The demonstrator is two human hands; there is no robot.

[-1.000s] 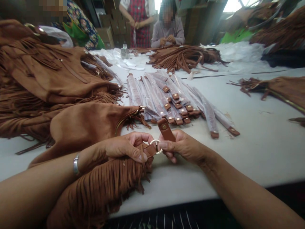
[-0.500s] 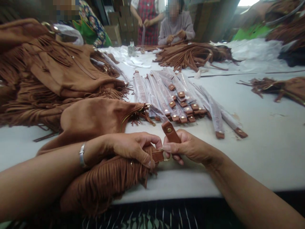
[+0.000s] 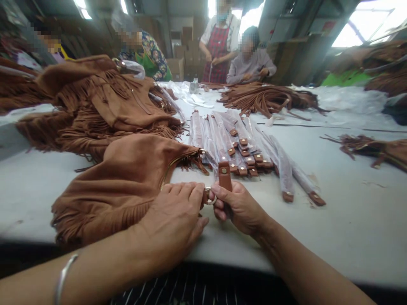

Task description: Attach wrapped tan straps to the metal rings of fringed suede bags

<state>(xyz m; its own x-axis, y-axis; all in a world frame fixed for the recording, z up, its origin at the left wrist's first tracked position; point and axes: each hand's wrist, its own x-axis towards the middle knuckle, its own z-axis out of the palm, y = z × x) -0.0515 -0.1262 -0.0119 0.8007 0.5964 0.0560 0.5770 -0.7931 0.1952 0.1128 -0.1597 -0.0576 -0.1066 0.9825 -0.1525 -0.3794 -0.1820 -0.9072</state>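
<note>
A brown suede fringed handbag [image 3: 127, 173] lies in front of me, its zipped edge towards the table's middle. My left hand [image 3: 176, 214] is closed over the bag's near end, back of the hand upward, and hides the tab there. From under its fingertips sticks out a gold metal ring [image 3: 210, 196]. My right hand [image 3: 240, 205] pinches a brown leather strap [image 3: 225, 180] right beside the ring; the strap's end with a gold stud stands upright above the thumb. Whether the strap passes through the ring is hidden by my fingers.
Beyond my hands lie several plastic-wrapped straps [image 3: 235, 144] with studded ends. A heap of fringed bags [image 3: 127, 101] rises at left, a bundle of brown strips [image 3: 270, 97] at the back. Another fringed piece [image 3: 378, 148] lies right. Co-workers [image 3: 251, 63] are across the table [image 3: 343, 216].
My left hand has turned palm down over the bag's end, and the fringe formerly under my wrist is mostly covered. The right hand still holds the strap by the ring. The view has tilted up.
</note>
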